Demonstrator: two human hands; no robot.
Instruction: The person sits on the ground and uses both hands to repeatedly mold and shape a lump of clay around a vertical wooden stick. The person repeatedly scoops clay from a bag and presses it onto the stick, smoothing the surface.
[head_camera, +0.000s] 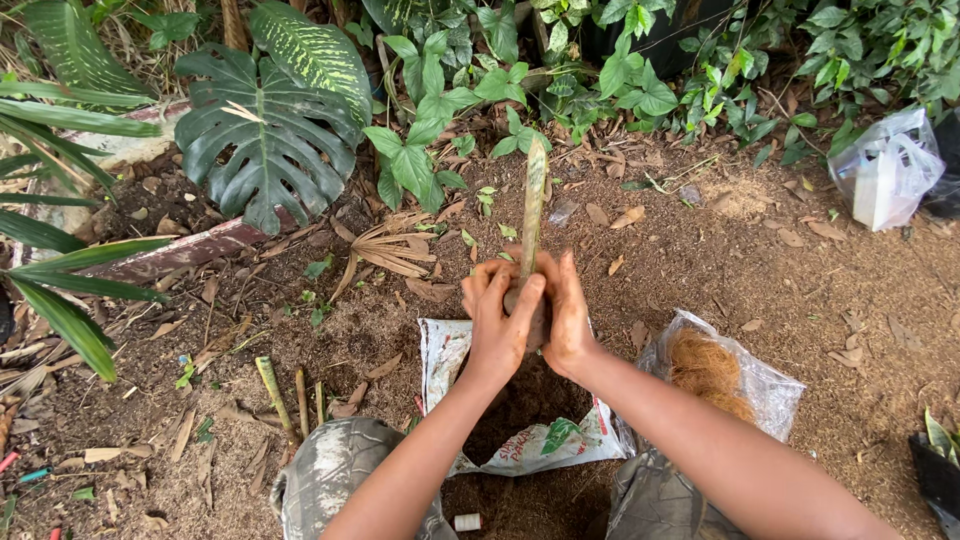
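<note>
Both hands close around the base of a plant cutting (533, 200), a slim upright stem, green fading to a pale, dry-looking tip, standing slightly tilted above the soil. The left hand (498, 318) wraps its fingers around a dark clump at the stem's foot, and the right hand (566, 312) presses against the same clump from the other side, fingers curled onto it. The clump looks like moist dark earth packed around the stem. It sits just above an opened soil bag (540, 440), white with green print, lying on the ground between the person's knees. A clear plastic bag of brown coconut fibre (712, 370) lies beside the right forearm
</note>
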